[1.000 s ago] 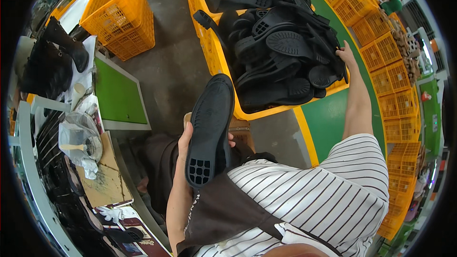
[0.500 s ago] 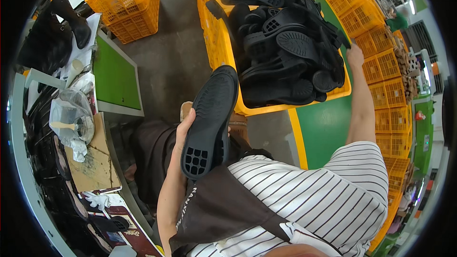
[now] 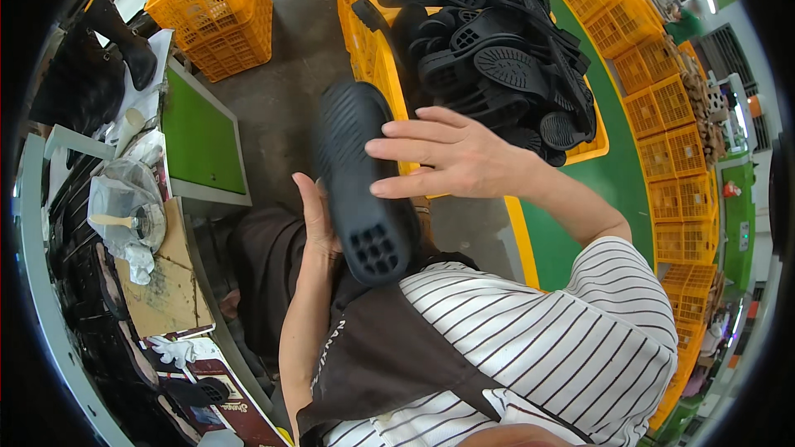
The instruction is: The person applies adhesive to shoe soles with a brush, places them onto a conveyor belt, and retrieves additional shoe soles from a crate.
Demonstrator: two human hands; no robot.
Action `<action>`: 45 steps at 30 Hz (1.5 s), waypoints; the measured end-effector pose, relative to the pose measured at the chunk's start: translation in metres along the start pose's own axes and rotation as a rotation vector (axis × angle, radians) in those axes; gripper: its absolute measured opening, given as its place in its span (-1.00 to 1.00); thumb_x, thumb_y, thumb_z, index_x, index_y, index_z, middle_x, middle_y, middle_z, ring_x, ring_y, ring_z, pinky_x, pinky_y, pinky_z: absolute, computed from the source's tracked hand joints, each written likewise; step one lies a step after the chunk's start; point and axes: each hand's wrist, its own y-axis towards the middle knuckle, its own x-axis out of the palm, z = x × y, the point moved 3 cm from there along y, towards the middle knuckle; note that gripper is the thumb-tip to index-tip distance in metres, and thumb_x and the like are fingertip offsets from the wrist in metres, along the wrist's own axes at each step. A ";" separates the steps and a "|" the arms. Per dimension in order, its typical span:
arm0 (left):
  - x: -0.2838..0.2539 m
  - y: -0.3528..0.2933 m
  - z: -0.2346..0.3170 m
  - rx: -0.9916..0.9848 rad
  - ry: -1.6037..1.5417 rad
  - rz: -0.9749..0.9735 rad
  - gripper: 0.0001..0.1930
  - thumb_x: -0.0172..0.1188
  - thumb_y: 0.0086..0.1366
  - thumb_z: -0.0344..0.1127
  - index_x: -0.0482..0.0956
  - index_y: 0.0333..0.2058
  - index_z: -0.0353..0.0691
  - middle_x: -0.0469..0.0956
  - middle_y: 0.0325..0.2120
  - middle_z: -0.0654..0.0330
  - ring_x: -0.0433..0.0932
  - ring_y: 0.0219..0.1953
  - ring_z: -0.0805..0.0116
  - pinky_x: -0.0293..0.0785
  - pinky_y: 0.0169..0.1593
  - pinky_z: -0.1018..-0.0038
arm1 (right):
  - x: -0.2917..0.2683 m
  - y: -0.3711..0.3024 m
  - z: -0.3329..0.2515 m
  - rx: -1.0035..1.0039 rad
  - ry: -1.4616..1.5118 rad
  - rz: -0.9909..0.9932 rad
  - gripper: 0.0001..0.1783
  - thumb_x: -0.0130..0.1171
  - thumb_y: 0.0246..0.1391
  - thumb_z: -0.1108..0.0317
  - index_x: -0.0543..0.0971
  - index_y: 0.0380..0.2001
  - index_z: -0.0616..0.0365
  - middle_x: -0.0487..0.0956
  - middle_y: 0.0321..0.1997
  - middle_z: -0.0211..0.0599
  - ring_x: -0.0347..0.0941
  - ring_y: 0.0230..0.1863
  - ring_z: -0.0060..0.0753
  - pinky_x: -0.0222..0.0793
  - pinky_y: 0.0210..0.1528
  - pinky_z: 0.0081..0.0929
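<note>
A black rubber shoe sole (image 3: 352, 174) stands in front of my body, tread showing and a grid of holes at its lower end. Its outline is blurred, and a second layer seems to lie behind its edge. My left hand (image 3: 319, 223) supports it from the lower left, thumb raised beside it and the other fingers hidden behind. From the right, my right hand (image 3: 455, 153) reaches across with fingers stretched out. Their tips overlap the sole's right side; whether they touch it I cannot tell. Beyond that hand, a yellow crate (image 3: 603, 136) holds several black soles (image 3: 509, 68).
More yellow crates stand stacked at the far left (image 3: 211, 16) and in a row along the right (image 3: 683, 194). At left, a bench carries black boots (image 3: 137, 58), a brush in a plastic-wrapped container (image 3: 124, 207), cardboard (image 3: 170, 298) and a white glove (image 3: 174, 352).
My right arm has swung in from the far right crate edge to the sole. The sole has shifted slightly left and turned more upright, and my left thumb has lifted off its edge.
</note>
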 end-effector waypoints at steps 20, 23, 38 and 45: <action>-0.012 -0.014 0.013 0.056 0.039 -0.058 -0.24 0.09 0.23 0.19 0.27 0.16 -0.37 0.46 -0.01 -0.14 0.51 0.00 0.08 0.45 0.12 0.26 | -0.086 -0.227 0.178 1.409 -0.337 -0.216 -0.06 0.37 -0.31 -0.20 0.43 0.18 0.00 0.50 -0.05 0.14 0.48 0.00 0.05 0.39 0.06 -0.22; -0.019 -0.009 0.013 0.177 0.250 0.026 -0.13 0.00 0.21 0.37 0.24 0.20 -0.33 0.43 0.08 -0.06 0.47 0.05 0.13 0.40 0.16 0.27 | -0.065 -0.113 0.134 1.296 -0.203 -0.201 -0.08 0.29 -0.24 -0.31 0.45 0.16 0.00 0.49 -0.03 0.21 0.46 0.05 0.06 0.36 0.10 -0.24; -0.034 -0.019 0.012 0.360 0.161 0.154 -0.10 0.00 0.16 0.44 0.19 0.25 -0.18 0.27 0.20 0.17 0.26 0.21 0.18 0.14 0.30 0.25 | -0.013 -0.058 0.110 0.752 0.238 -0.165 -0.47 0.24 0.04 0.24 0.47 0.09 0.17 0.52 0.06 -0.14 0.44 0.09 -0.26 0.32 0.15 -0.39; -0.043 -0.010 0.016 0.348 0.108 0.134 -0.06 0.00 0.14 0.47 0.18 0.25 -0.19 0.28 0.19 0.14 0.26 0.21 0.17 0.16 0.29 0.26 | -0.035 -0.271 0.180 1.223 -0.149 -0.561 0.11 0.51 -0.36 0.03 0.19 0.32 -0.10 0.14 0.35 -0.04 0.01 0.38 0.05 0.09 0.34 -0.14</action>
